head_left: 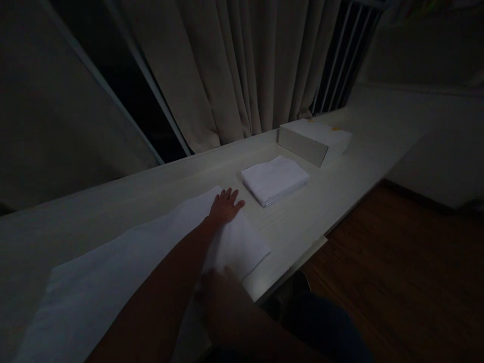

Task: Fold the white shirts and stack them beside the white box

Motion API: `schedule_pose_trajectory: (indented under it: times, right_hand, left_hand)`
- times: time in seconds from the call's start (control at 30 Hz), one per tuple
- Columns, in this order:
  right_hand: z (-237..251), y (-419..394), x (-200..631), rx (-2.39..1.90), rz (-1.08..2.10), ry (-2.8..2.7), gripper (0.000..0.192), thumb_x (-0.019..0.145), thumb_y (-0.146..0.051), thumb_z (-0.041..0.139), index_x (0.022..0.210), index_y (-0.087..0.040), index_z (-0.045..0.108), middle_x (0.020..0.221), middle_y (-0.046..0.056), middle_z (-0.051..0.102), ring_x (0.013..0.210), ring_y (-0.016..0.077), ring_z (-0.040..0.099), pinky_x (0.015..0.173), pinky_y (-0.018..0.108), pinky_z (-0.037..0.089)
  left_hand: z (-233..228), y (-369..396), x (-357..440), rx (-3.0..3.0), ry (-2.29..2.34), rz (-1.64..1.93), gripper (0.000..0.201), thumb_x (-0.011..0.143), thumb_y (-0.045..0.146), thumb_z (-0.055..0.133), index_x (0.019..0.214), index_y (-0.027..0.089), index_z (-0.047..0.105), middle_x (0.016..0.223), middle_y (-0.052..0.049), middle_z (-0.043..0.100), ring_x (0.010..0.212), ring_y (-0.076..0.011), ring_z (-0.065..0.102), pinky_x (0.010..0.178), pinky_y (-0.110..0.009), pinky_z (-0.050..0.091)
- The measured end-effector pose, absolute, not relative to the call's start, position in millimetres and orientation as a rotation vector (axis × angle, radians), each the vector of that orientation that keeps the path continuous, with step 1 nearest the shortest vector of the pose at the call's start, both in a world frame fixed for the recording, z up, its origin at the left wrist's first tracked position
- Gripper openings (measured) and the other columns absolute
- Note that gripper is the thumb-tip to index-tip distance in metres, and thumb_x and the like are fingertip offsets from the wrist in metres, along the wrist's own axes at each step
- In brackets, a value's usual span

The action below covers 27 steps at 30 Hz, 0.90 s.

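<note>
Head view — left hand (226, 205) and right hand (223, 302) spread flat on white cloth (113, 282); no writing legible.

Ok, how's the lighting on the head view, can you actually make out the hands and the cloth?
Head view: very dim overall. The spread white cloth and the folded cloth show up best. The left hand lies flat on the spread cloth and reads clearly. The right hand, near the lens at the cloth's near edge, is dark and blurred. Straight edges bow toward the frame's borders. No glare.
</note>
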State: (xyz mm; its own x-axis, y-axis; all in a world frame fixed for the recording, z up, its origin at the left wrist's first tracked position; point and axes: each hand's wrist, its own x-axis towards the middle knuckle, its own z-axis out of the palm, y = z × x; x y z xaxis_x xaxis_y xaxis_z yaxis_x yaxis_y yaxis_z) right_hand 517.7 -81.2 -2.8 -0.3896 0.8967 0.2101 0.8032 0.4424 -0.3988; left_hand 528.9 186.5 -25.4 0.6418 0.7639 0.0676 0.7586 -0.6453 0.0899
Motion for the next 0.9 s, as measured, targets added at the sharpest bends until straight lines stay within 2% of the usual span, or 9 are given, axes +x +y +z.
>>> schedule_pose_trajectory:
  times: [0.17, 0.23, 0.3, 0.37, 0.47, 0.57, 0.8, 0.9]
  right_hand:
    - [1.8, -78.0, 527.1, -1.383, 0.364, -2.276, 0.035, 0.095, -0.043, 0.047, 0.119, -0.021, 0.062, 0.137, 0.008, 0.055, 0.131, 0.0242, 0.041, 0.112, 0.048, 0.031]
    - [5.3, -72.6, 528.5, -1.405, 0.39, -2.248, 0.036, 0.099, -0.043, 0.041, 0.116, -0.019, 0.063, 0.132, 0.008, 0.058, 0.128, 0.0231, 0.045, 0.111, 0.046, 0.033]
    - [7.1, -67.5, 527.4, -1.454, 0.381, -2.21, 0.04, 0.1, -0.044, 0.039, 0.12, -0.017, 0.061, 0.132, 0.01, 0.059, 0.13, 0.0236, 0.044, 0.113, 0.046, 0.03]
    - [5.5, -64.9, 525.7, -1.506, 0.348, -2.168, 0.047, 0.1, -0.046, 0.041, 0.132, -0.015, 0.054, 0.14, 0.012, 0.054, 0.138, 0.0252, 0.035, 0.117, 0.049, 0.022]
    - [-3.3, -66.0, 529.7, -1.646, 0.316, -2.089, 0.063, 0.098, -0.051, 0.042, 0.146, -0.012, 0.038, 0.154, 0.014, 0.037, 0.147, 0.0279, 0.02, 0.12, 0.054, 0.013]
    - [-13.7, -70.0, 547.4, -1.844, 0.302, -1.978, 0.068, 0.098, -0.055, 0.037, 0.152, -0.013, 0.03, 0.16, 0.014, 0.023, 0.149, 0.0306, 0.01, 0.119, 0.057, 0.008]
    - [-29.4, -82.5, 596.8, -2.189, 0.159, -1.809, 0.071, 0.099, -0.056, 0.023, 0.154, -0.011, 0.024, 0.161, 0.015, 0.016, 0.149, 0.0341, 0.006, 0.117, 0.06, 0.005]
    - [-35.8, -85.9, 600.4, -2.263, 0.089, -1.781, 0.069, 0.1, -0.054, 0.022, 0.154, -0.011, 0.024, 0.16, 0.017, 0.017, 0.148, 0.0342, 0.01, 0.116, 0.061, 0.006]
  left_hand:
    - [-20.3, 198.1, 531.9, 2.806, 1.229, 0.146, 0.071, 0.095, 0.06, 0.02, 0.151, 0.018, 0.029, 0.161, -0.013, 0.022, 0.149, -0.0305, 0.016, 0.118, -0.05, 0.016]
    - [-14.8, 187.7, 521.5, 2.803, 1.221, 0.182, 0.069, 0.097, 0.056, 0.019, 0.152, 0.016, 0.025, 0.162, -0.012, 0.018, 0.15, -0.0271, 0.012, 0.119, -0.047, 0.016]
    - [-8.6, 163.6, 497.5, 2.806, 1.206, 0.291, 0.067, 0.098, 0.053, 0.017, 0.153, 0.015, 0.021, 0.163, -0.011, 0.013, 0.151, -0.0239, 0.009, 0.12, -0.044, 0.016]
    - [-4.5, 127.0, 458.9, 2.83, 1.162, 0.383, 0.065, 0.098, 0.051, 0.016, 0.153, 0.017, 0.02, 0.164, -0.008, 0.012, 0.151, -0.022, 0.009, 0.121, -0.044, 0.014]
    - [-8.4, 61.2, 380.4, 2.895, 1.26, 0.27, 0.065, 0.095, 0.053, 0.024, 0.153, 0.023, 0.023, 0.164, -0.004, 0.009, 0.151, -0.0246, 0.006, 0.122, -0.048, 0.012]
    - [-24.5, 3.4, 292.6, 2.858, 1.526, 0.095, 0.071, 0.089, 0.06, 0.033, 0.153, 0.029, 0.027, 0.164, -0.002, 0.007, 0.151, -0.0286, 0.004, 0.12, -0.055, 0.011]
    - [-45.4, -59.4, 128.5, 2.461, 2.033, 0.051, 0.074, 0.083, 0.054, 0.032, 0.152, 0.03, 0.029, 0.16, 0.0, 0.024, 0.149, -0.0262, 0.009, 0.117, -0.056, 0.022]
    - [-41.1, -80.0, 95.8, 2.391, 2.1, 0.21, 0.075, 0.084, 0.053, 0.034, 0.154, 0.027, 0.026, 0.161, -0.001, 0.019, 0.149, -0.0255, 0.011, 0.118, -0.052, 0.024]
